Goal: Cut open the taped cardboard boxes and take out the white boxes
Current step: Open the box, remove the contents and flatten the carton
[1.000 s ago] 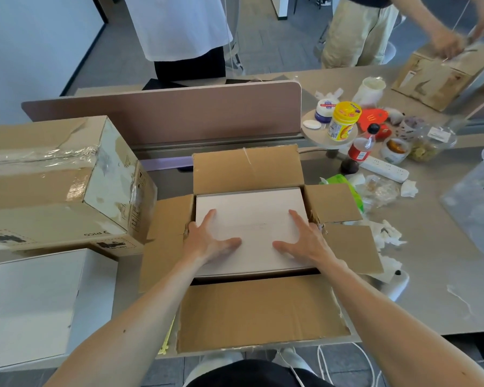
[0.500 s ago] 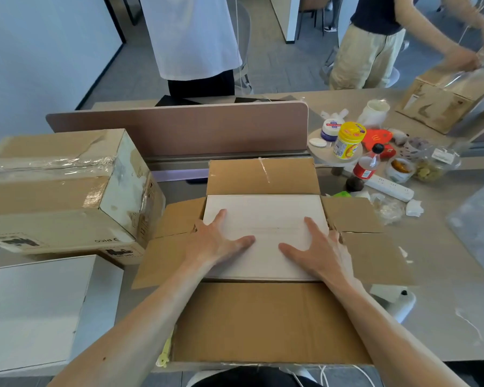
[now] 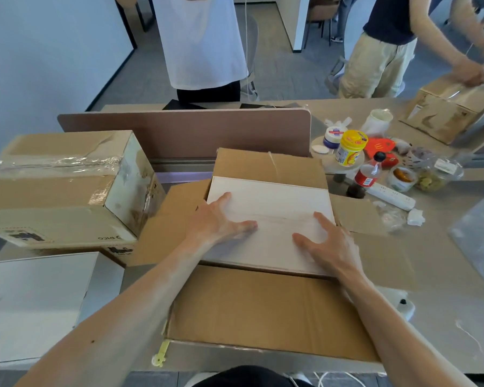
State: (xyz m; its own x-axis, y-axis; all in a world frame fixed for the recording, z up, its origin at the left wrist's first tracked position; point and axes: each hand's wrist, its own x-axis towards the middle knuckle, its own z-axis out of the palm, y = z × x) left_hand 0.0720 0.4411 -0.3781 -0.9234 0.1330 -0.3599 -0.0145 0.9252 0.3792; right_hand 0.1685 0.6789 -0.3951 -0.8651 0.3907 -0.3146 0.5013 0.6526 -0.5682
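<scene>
Both hands — left hand (image 3: 218, 222), right hand (image 3: 329, 241) — lie flat, fingers spread, grasping nothing, on the smooth white box (image 3: 274, 208) inside the opened corrugated cardboard box (image 3: 263, 314).

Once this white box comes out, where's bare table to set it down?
Best patch: bare table to the right, between the right flap of the open carton and the clear plastic tub. The left is taken by the taped cardboard box and another white box. Beyond the flap it is crowded: yellow-lidded jar, bottle, power strip.
</scene>
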